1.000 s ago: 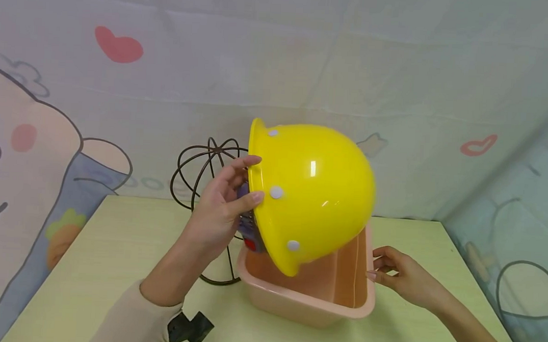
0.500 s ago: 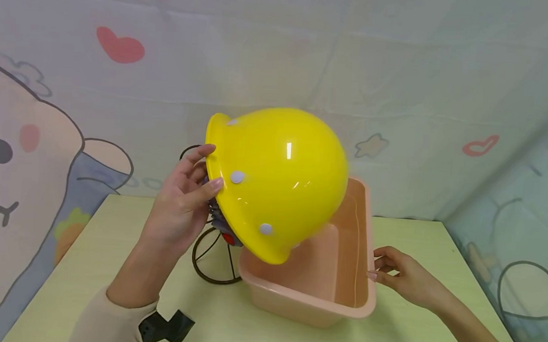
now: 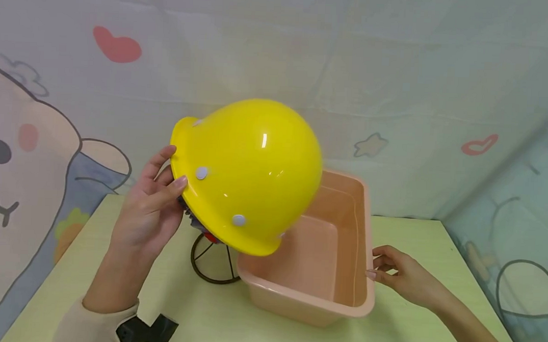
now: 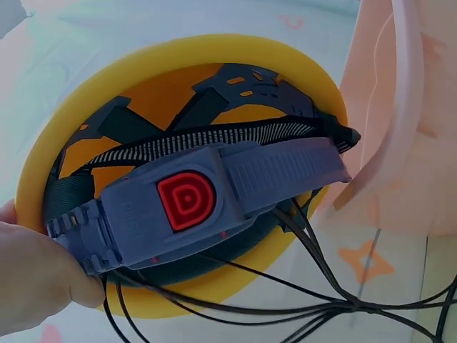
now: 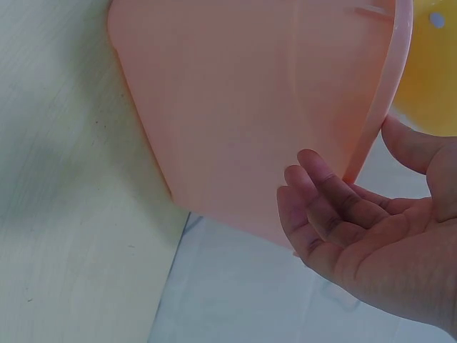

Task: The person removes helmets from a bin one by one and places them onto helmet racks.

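While left hand (image 3: pixel 150 211) grips yellow helmet (image 3: pixel 248 175), right hand (image 3: pixel 400 278) touches pink basin (image 3: pixel 342 301).

- One yellow hard hat (image 3: pixel 248 172), at ten o'clock from the tub
- One pink tub (image 3: pixel 316 295)
- One wire stand (image 3: pixel 212 262)
- Two hands: left hand (image 3: pixel 145 214), right hand (image 3: pixel 400 278)
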Motion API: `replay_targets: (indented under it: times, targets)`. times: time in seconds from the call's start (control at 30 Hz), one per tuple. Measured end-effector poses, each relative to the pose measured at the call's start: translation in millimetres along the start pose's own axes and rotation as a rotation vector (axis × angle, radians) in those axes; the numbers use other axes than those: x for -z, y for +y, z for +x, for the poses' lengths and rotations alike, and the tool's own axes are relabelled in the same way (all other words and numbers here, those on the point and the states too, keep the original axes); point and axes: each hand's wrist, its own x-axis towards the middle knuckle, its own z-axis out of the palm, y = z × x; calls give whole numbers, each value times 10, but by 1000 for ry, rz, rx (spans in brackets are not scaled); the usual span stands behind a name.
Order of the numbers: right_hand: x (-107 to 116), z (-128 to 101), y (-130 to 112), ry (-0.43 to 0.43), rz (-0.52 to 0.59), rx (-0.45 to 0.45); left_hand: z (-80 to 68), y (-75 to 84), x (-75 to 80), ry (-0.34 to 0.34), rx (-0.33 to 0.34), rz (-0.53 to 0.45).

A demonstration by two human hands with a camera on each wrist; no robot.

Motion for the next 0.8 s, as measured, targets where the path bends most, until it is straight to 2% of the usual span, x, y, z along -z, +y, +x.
replay_targets:
  times: [0.27,0.6,0.8]
  targets:
    - [-5,-4,-3,-3,12,19,-54,51,155,2,-11,-161]
    - [-8,-1,-23,-5,-4,-35,-116,65,314,-5,-34,-284]
    - [-5,0,-25,-10,3,-27,-151,60,409,-10,-37,-343]
